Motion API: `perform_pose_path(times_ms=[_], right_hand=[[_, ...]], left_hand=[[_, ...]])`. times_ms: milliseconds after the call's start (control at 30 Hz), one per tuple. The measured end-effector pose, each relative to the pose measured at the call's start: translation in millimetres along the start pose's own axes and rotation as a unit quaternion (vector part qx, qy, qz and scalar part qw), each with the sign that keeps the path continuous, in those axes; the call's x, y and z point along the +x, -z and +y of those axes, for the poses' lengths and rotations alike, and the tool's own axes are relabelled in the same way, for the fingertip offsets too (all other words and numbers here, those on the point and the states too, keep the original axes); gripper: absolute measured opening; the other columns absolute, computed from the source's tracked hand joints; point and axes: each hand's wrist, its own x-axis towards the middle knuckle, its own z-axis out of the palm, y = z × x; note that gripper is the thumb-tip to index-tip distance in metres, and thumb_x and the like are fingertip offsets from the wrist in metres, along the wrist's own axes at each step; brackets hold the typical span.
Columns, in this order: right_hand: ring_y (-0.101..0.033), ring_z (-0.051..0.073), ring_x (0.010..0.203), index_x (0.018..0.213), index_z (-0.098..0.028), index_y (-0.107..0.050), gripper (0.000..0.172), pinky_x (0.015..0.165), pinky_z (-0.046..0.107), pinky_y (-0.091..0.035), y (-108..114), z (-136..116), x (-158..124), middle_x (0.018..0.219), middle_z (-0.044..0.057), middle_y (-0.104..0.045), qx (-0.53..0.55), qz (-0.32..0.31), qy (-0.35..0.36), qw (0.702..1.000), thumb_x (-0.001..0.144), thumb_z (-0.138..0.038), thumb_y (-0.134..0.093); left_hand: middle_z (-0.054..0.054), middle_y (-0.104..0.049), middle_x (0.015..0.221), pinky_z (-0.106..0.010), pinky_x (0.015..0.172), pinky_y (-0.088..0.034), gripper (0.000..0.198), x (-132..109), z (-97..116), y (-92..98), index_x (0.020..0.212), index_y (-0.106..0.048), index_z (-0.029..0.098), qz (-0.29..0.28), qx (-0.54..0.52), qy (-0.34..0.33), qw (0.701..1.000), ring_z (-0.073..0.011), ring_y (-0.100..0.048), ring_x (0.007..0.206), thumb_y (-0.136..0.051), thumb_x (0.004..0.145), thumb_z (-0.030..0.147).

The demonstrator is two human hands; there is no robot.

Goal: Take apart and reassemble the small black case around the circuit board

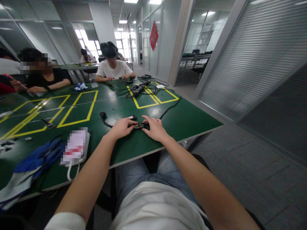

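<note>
My left hand (123,128) grips the left end of a small black casing (139,126) between thumb and fingers. The casing looks opened, with small orange or copper-coloured parts showing inside; its exact kind I cannot make out. At its right end my right hand (154,127) is closed on it, thumb in front and fingers behind. A black cord (170,108) runs from behind my right hand toward the far right of the table. To the left, a short cord ends in a black plug (103,115). Just behind my left fingers lies a small black piece (132,117).
Cables and black rods (140,88) lie in a heap on the green table (192,118), near yellow tape rectangles. A white power strip (83,148) and blue-and-white gloves (35,159) are at my left. Co-workers sit across the table and at the far left.
</note>
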Motion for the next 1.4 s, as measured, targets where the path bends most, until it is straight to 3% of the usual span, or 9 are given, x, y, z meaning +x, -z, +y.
perform_pose_path(times_ms=[167, 300, 433, 833, 933, 1067, 1233, 1400], right_hand=[[-0.069, 0.028, 0.108, 0.116, -0.024, -0.071, 0.027, 0.104, 0.047, -0.044, 0.7, 2.1, 1.4, 0.112, 0.006, -0.078, -0.023, 0.009, -0.014, 1.0, 0.09, -0.028, -0.079], [-0.071, 0.027, 0.109, 0.11, -0.024, -0.077, 0.021, 0.104, 0.045, -0.047, 1.2, 5.2, 1.7, 0.119, 0.007, -0.079, -0.012, 0.023, -0.014, 1.0, 0.089, -0.027, -0.08], [-0.071, 0.028, 0.116, 0.107, -0.026, -0.082, 0.016, 0.105, 0.048, -0.045, 2.8, 5.7, 0.6, 0.125, 0.007, -0.079, -0.022, 0.027, -0.008, 0.999, 0.092, -0.029, -0.078], [-0.07, 0.028, 0.113, 0.109, -0.024, -0.081, 0.016, 0.099, 0.047, -0.041, 4.9, 2.3, -2.0, 0.124, 0.007, -0.08, -0.05, 0.017, -0.004, 0.999, 0.096, -0.032, -0.075], [-0.068, 0.03, 0.113, 0.119, -0.024, -0.077, 0.027, 0.098, 0.046, -0.042, 5.3, 1.6, -3.1, 0.124, 0.008, -0.078, -0.059, 0.013, 0.003, 0.998, 0.093, -0.033, -0.077], [-0.064, 0.031, 0.118, 0.143, -0.025, -0.064, 0.052, 0.101, 0.048, -0.041, 4.3, 1.8, -4.4, 0.133, 0.011, -0.074, -0.07, 0.008, 0.021, 0.997, 0.094, -0.033, -0.076], [-0.062, 0.032, 0.119, 0.144, -0.028, -0.065, 0.045, 0.101, 0.049, -0.042, 3.3, 2.2, -4.4, 0.133, 0.012, -0.074, -0.086, -0.004, 0.027, 0.996, 0.1, -0.034, -0.071], [-0.063, 0.029, 0.119, 0.149, -0.03, -0.063, 0.049, 0.102, 0.045, -0.042, 4.6, 1.2, -2.3, 0.124, 0.012, -0.075, -0.089, -0.024, -0.003, 0.996, 0.101, -0.034, -0.073]], left_hand=[[-0.005, -0.079, 0.085, -0.03, 0.075, -0.053, 0.044, 0.4, -3.3, 2.0, 0.126, -0.081, 0.021, -0.017, -0.039, 0.054, 0.998, -0.0224, -0.07, 0.078, -0.059, 0.089, 0.034], [-0.004, -0.079, 0.088, -0.029, 0.073, -0.052, 0.046, 0.1, -10.9, 7.6, 0.123, -0.081, 0.02, -0.018, -0.084, 0.06, 0.994, -0.0202, -0.068, 0.076, -0.06, 0.085, 0.033], [-0.004, -0.079, 0.085, -0.03, 0.074, -0.052, 0.033, 0.0, -17.5, 11.1, 0.103, -0.085, 0.021, -0.015, -0.109, 0.064, 0.992, -0.021, -0.068, 0.077, -0.064, 0.083, 0.036], [-0.003, -0.078, 0.076, -0.031, 0.076, -0.055, 0.024, 2.7, -20.7, 7.3, 0.09, -0.084, 0.021, -0.019, -0.122, 0.063, 0.99, -0.0211, -0.069, 0.073, -0.066, 0.082, 0.035], [-0.003, -0.079, 0.078, -0.031, 0.075, -0.055, 0.023, 2.9, -15.8, 3.6, 0.092, -0.083, 0.021, -0.007, -0.109, 0.059, 0.992, -0.021, -0.07, 0.074, -0.064, 0.082, 0.031], [-0.003, -0.078, 0.083, -0.031, 0.075, -0.056, 0.027, 3.0, -7.7, -3.3, 0.104, -0.077, 0.02, 0.01, -0.103, 0.043, 0.994, -0.0213, -0.072, 0.078, -0.062, 0.082, 0.028], [-0.003, -0.077, 0.088, -0.031, 0.074, -0.053, 0.05, 2.3, -4.2, -8.1, 0.134, -0.066, 0.021, 0.028, -0.076, 0.036, 0.996, -0.0215, -0.072, 0.078, -0.066, 0.088, 0.04], [-0.004, -0.077, 0.083, -0.032, 0.075, -0.053, 0.052, 2.9, 0.3, -9.2, 0.143, -0.063, 0.02, 0.001, -0.043, 0.062, 0.997, -0.0246, -0.074, 0.081, -0.061, 0.092, 0.034]])
